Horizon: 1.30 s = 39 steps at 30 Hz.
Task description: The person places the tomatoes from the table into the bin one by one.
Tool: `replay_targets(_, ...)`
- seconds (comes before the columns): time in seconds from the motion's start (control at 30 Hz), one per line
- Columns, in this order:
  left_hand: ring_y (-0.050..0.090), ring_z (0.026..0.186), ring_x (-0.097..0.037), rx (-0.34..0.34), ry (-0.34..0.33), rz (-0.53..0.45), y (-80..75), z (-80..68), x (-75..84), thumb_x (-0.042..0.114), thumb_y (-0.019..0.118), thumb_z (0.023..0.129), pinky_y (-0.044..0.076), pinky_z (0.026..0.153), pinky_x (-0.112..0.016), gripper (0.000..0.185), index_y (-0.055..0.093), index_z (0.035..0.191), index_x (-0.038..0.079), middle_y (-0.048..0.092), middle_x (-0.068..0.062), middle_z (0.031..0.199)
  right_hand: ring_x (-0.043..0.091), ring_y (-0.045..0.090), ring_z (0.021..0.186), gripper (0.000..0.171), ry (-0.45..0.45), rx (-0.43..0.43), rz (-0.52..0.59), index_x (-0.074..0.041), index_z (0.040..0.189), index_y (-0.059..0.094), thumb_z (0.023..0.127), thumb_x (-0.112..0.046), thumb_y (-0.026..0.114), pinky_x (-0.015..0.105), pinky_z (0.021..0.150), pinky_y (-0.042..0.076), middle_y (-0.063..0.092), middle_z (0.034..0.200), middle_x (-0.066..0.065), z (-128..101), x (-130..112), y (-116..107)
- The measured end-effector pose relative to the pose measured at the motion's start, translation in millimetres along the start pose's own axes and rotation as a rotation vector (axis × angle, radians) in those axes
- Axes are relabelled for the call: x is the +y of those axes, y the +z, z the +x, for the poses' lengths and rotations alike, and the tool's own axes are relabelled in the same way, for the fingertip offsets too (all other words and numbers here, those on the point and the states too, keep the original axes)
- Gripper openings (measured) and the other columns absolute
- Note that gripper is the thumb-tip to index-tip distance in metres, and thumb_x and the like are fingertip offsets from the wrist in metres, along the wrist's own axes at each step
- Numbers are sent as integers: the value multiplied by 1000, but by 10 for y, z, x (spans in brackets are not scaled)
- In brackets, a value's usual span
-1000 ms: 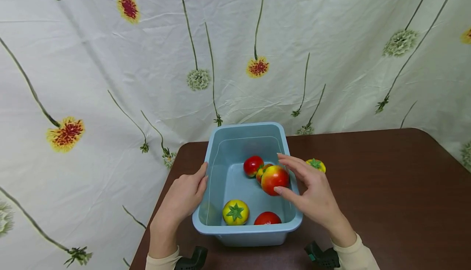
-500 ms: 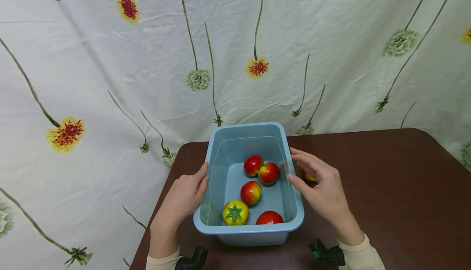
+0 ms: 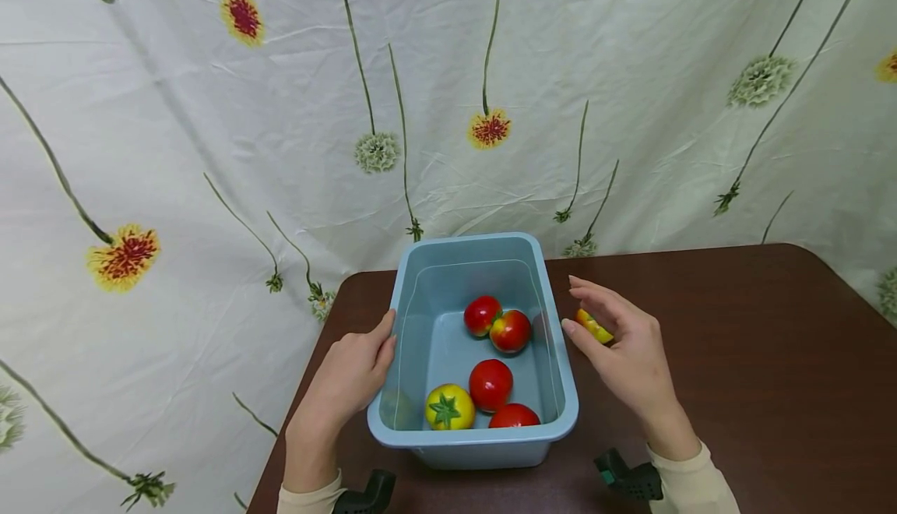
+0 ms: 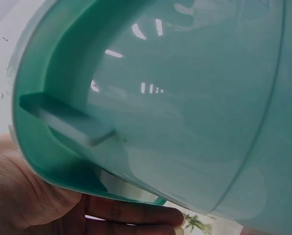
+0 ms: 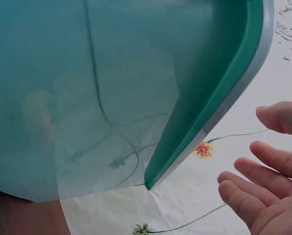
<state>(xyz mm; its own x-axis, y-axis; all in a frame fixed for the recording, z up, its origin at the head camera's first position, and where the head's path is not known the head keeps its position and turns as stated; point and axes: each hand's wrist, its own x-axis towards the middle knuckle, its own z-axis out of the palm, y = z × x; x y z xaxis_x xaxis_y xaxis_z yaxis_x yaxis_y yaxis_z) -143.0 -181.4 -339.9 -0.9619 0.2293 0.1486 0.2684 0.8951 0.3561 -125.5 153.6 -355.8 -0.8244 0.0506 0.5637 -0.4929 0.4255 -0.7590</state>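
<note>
A light blue plastic bin (image 3: pixel 469 438) stands on the dark brown table (image 3: pixel 757 358). Inside lie several red tomatoes (image 3: pixel 490 384) and a yellow one (image 3: pixel 448 407). My left hand (image 3: pixel 353 370) rests flat against the bin's left wall, with its fingers straight under the rim. In the left wrist view that hand (image 4: pixel 43 196) lies below the bin (image 4: pixel 185 98). My right hand (image 3: pixel 620 343) hovers just right of the bin, its fingers loosely spread over a small yellow-red tomato (image 3: pixel 594 325) on the table. The right wrist view shows its fingers (image 5: pixel 263 181) holding nothing beside the bin (image 5: pixel 111 88).
A floral cloth (image 3: pixel 448 93) hangs behind the table and falls past its left edge. Bare tabletop stretches to the right of the bin. Black wrist mounts (image 3: pixel 627 479) show at the bottom.
My right hand let a red-yellow tomato drop into the bin, where it rolled toward the front. The hand then moved right, out over the tomato on the table. My left hand stayed put.
</note>
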Motion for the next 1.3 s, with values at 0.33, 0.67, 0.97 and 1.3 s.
replay_targets(0.33,53,57,-9,6,4,11,3,1,6,20,55,98,43,55,-26,51,45,145,4,61,-1,68,-10,58,111,40,42,17,19,-4,122,65,83,-2,74,11,90,44,64,129,11,31,77,-19)
replay_targets(0.67,56,61,-10,29,26,29,11,-1,-1,19,56,97,45,58,-28,49,47,144,5,67,-6,77,33,61,120,60,131,27,-49,-2,139,50,84,-5,74,14,91,43,59,135,18,62,283,0)
replay_targets(0.97,53,59,-8,14,26,36,1,16,-4,19,55,98,42,57,-27,50,45,145,5,60,-2,68,37,58,123,62,200,28,-142,3,138,48,82,0,75,37,93,46,55,138,21,91,504,53)
replay_targets(1.3,52,57,-9,6,19,30,-1,6,-7,20,54,98,42,56,-27,50,45,145,5,59,-1,66,39,58,122,62,249,17,-186,1,138,48,83,-4,75,42,95,46,54,139,22,82,625,64)
